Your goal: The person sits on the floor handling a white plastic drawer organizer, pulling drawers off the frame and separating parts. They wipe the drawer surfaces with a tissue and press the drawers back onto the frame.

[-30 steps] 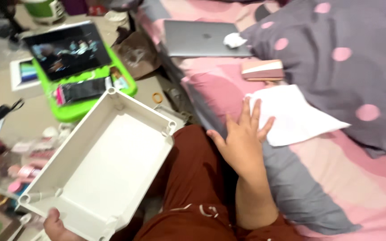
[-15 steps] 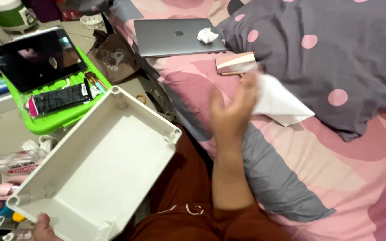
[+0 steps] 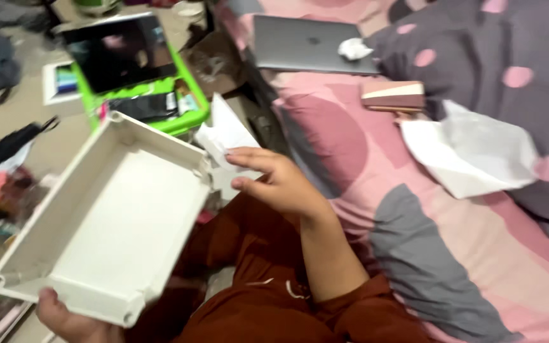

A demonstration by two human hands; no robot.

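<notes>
My left hand grips the near bottom edge of a white rectangular plastic tray, which is tilted and has nothing in it. My right hand holds a piece of white paper by its lower part, just past the tray's far right corner. My arm in a rust-brown sleeve crosses above my rust-brown trousers.
A bed with a pink and grey cover fills the right, bearing a grey laptop, a small pink-brown box and white paper sheets. A green bin with a dark tablet stands on the cluttered floor at left.
My right hand has left the bed and come left to the tray's corner, now holding a white paper. The tray has stayed in my left hand.
</notes>
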